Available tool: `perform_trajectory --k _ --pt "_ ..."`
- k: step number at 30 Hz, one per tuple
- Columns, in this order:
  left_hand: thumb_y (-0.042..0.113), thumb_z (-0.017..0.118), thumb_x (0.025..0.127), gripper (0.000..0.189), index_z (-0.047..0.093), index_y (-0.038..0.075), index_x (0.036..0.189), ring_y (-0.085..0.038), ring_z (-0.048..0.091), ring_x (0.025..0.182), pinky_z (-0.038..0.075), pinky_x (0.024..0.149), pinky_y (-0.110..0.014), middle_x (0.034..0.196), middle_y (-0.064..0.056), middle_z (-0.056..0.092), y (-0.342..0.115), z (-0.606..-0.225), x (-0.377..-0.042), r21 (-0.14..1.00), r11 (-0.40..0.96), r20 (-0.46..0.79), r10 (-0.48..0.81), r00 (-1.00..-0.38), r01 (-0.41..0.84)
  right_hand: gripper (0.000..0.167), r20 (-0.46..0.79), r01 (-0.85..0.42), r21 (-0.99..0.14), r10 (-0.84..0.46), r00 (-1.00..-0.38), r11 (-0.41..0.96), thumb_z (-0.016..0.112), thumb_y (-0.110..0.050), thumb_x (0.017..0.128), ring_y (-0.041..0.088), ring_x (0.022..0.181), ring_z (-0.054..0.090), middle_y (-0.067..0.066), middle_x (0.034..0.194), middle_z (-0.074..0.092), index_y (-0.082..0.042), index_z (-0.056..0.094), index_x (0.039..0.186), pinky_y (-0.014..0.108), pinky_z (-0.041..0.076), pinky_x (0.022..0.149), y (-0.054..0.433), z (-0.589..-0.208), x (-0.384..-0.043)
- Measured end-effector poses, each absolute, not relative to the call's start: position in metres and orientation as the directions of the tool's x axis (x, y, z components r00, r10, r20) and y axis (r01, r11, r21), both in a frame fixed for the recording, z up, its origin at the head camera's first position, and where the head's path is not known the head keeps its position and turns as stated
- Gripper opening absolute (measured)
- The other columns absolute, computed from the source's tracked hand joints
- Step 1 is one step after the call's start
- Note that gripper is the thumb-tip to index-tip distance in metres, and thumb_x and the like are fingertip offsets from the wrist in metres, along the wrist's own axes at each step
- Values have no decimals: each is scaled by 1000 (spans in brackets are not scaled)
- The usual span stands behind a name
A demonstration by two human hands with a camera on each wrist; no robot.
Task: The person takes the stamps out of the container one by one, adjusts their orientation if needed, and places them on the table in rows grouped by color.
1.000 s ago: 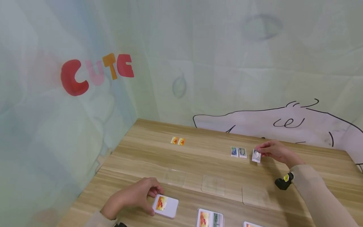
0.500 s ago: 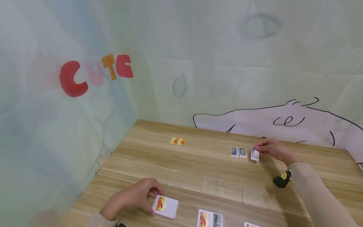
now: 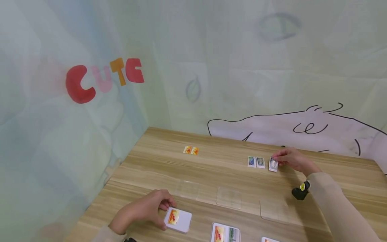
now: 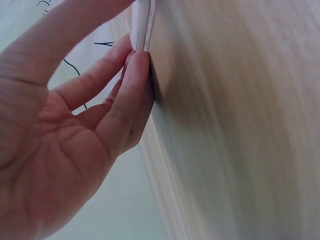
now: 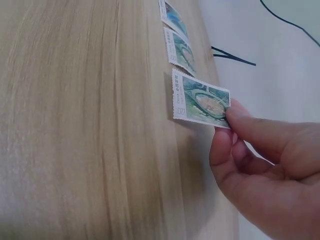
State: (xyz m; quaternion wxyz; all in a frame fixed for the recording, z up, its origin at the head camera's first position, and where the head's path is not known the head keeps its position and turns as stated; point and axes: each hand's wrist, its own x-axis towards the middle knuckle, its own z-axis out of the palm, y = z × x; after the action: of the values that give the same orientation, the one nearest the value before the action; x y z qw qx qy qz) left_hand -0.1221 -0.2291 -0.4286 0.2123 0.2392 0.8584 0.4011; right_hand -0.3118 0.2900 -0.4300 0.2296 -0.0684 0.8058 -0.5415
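My right hand (image 3: 291, 159) pinches a green-and-white postage stamp (image 5: 202, 100) between thumb and fingers by one short edge. In the right wrist view the stamp is tilted close over the wood. Beside it, two more stamps lie in a row, a green one (image 5: 180, 51) and a blue one (image 5: 174, 17). At the lower left of the head view, my left hand (image 3: 148, 206) grips a thin white rounded case (image 3: 183, 222) at its left side, thumb at the near corner and fingers at the far one. An orange stamp (image 3: 173, 216) lies on the case's left half.
Two orange stamps (image 3: 191, 150) lie near the table's back edge. Clear plastic lids (image 3: 228, 197) are spread across the middle of the wooden table (image 3: 157, 161). A second white case (image 3: 225, 232) holds two stamps, and another case (image 3: 269, 239) is cut off below. Printed curtains (image 3: 242, 84) hang behind.
My right hand has brought its stamp slightly left, nearer the two beside it, and the stamp looks a little lower. My left hand stays on the white case.
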Motion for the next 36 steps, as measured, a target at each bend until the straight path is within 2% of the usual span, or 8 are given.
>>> perform_trajectory --k 16,27,36 --pt "4 94 59 54 66 3 106 -11 59 92 54 84 -26 103 -2 59 -229 -429 -122 793 563 -177 581 -794 234 17 -288 151 -904 -309 -906 399 56 6 97 15 81 56 1 92 67 16 63 110 25 52 70 287 -437 -316" --pt "4 94 59 55 66 3 107 -13 59 93 54 85 -27 103 -3 59 -229 -430 -121 802 551 -175 584 -793 229 18 -245 87 -860 -258 -934 503 58 6 96 15 79 55 6 93 68 18 62 108 26 51 67 277 -436 -312" --pt "3 94 59 55 66 2 107 -12 59 93 54 85 -27 103 -2 60 -229 -430 -122 800 552 -170 584 -794 235 17 -160 -45 -791 -277 -948 610 60 4 95 17 80 54 14 96 67 16 65 106 27 51 67 273 -438 -311"
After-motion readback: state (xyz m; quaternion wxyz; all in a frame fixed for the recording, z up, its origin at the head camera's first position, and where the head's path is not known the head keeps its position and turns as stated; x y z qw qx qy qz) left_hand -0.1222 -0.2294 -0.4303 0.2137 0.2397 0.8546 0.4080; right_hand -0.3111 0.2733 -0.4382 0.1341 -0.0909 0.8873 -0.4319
